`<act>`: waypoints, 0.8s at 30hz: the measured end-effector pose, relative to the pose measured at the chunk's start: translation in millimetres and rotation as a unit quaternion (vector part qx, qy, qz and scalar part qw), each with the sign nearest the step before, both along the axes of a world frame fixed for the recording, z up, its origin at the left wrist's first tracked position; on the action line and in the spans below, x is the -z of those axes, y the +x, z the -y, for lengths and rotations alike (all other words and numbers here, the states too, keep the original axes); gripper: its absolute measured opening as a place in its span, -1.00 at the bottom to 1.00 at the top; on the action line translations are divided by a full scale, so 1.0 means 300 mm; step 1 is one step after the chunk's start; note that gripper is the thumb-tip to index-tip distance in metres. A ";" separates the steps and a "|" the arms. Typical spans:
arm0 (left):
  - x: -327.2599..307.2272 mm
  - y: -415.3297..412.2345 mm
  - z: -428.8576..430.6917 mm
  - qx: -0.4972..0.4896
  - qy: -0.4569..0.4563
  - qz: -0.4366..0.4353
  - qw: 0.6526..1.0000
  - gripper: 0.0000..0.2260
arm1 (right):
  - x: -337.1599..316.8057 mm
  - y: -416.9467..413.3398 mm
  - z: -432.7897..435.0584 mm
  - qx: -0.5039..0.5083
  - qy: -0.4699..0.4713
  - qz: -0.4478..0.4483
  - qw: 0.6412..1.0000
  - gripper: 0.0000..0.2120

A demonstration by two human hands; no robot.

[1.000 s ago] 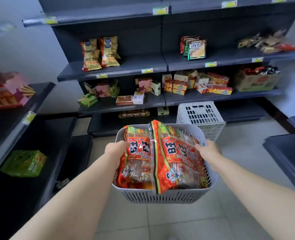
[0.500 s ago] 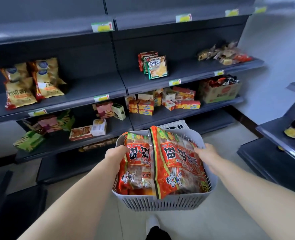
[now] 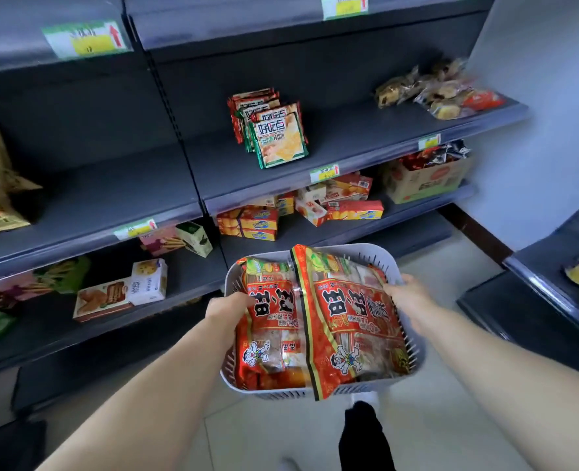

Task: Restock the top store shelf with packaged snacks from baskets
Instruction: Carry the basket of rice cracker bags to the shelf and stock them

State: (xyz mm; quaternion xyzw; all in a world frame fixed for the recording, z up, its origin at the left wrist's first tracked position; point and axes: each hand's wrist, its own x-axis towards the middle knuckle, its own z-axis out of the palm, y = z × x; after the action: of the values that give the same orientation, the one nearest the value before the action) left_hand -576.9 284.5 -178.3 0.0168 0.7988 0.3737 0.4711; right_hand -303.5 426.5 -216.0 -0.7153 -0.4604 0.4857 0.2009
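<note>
The dark shelving (image 3: 315,144) stands before you, with its top shelf (image 3: 233,27) at the upper edge of view. You hold the grey slatted basket (image 3: 281,394) out in front of it, above the floor. Two large red snack bags (image 3: 356,321) stand inside. Your left hand (image 3: 228,305) clasps its left rim, and your right hand (image 3: 407,294) clasps its right rim.

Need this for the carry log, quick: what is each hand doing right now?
Left hand: closed on the left rim of the basket.
Right hand: closed on the basket, right rim.
</note>
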 end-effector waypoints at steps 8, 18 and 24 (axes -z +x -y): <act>0.090 0.024 -0.263 -0.065 -0.040 0.001 0.997 -0.55 | 0.061 -0.059 -0.356 -0.064 -0.027 0.002 0.998 -0.72; 0.206 0.049 -0.481 -0.139 -0.058 0.015 0.988 -0.54 | 0.144 -0.110 -0.679 -0.140 -0.069 0.022 0.987 -0.66; 0.279 0.043 -0.524 -0.157 -0.059 0.040 0.985 -0.51 | 0.199 -0.132 -0.733 -0.146 -0.123 -0.001 0.982 -0.56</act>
State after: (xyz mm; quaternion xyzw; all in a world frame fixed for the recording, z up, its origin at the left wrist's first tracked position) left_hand -564.0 441.7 -262.1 -0.1518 0.7926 0.3956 0.4384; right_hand -343.0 646.4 -275.7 -0.6597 -0.4961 0.5632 0.0385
